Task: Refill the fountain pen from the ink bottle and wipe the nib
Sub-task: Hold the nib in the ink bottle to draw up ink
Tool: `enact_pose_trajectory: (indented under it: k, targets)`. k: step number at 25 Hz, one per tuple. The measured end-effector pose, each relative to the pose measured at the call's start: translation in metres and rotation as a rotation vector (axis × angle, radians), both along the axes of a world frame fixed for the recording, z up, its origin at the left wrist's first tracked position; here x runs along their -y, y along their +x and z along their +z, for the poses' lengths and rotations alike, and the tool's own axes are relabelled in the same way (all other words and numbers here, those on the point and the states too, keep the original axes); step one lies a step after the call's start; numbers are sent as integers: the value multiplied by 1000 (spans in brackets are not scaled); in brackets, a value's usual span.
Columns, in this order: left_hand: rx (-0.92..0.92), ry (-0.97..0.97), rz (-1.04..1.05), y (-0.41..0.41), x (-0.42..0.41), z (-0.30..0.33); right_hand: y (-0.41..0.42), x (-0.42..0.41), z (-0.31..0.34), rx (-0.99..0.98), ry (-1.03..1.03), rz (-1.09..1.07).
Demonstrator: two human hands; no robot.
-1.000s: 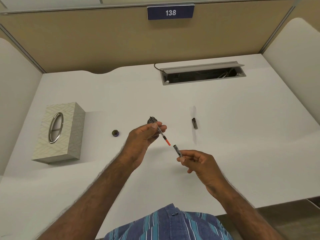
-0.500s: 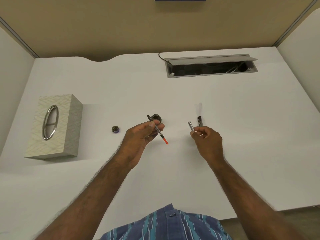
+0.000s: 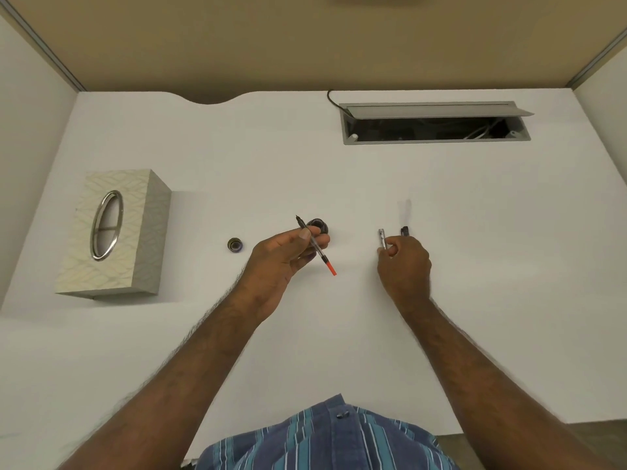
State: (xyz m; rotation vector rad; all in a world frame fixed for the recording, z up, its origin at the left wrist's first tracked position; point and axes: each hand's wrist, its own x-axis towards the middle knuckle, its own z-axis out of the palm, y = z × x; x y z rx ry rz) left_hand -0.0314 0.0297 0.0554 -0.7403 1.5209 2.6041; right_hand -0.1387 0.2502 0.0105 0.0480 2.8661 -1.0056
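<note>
Left hand [image 3: 283,257] grip: thumb and fingers pinched together on the thin clear-and-black pen section with converter [image 3: 315,245], held off the white surface [image 3: 475,300]. Its dark nib [image 3: 298,218] points to 11 o'clock, its orange end [image 3: 331,269] to 5 o'clock. Just behind this grip, at 1 o'clock from the hand, sits the small round dark ink bottle [image 3: 319,225], open, partly hidden by the fingertips; cannot tell if the pen touches it.

Right hand [image 3: 403,266] grip: fingers curled around the lower end of the short silver metal pen barrel [image 3: 382,237], which points to 12 o'clock; cannot tell if the barrel rests on the surface. Just beside it, at 1 o'clock from the right hand, lies the small black pen cap [image 3: 405,231], close to the fingers; contact unclear.

At 9 o'clock from the left hand, well clear of it, the small round dark bottle lid [image 3: 235,245] lies on the surface. Farther out at 9 o'clock stands the pale patterned rectangular tissue box [image 3: 115,232] with an oval metal-rimmed opening. At 12 to 1 o'clock, far edge, the grey open cable hatch [image 3: 434,125] is sunk into the surface, with a black cable [image 3: 334,101] at its left end. The blue striped shirt [image 3: 325,435] shows at 6 o'clock.
</note>
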Motion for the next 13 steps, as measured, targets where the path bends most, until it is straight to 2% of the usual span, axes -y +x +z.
enact_pose_trajectory:
  k: [8, 11, 13]
  targets:
    - [3, -5, 9, 1, -6, 5, 0, -5, 0, 19, 17, 1]
    - [0, -15, 4, 1, -9, 10, 6, -8, 10, 5, -43, -37]
    - [3, -10, 14, 3, -12, 13, 19, -7, 27, -1, -184, -45]
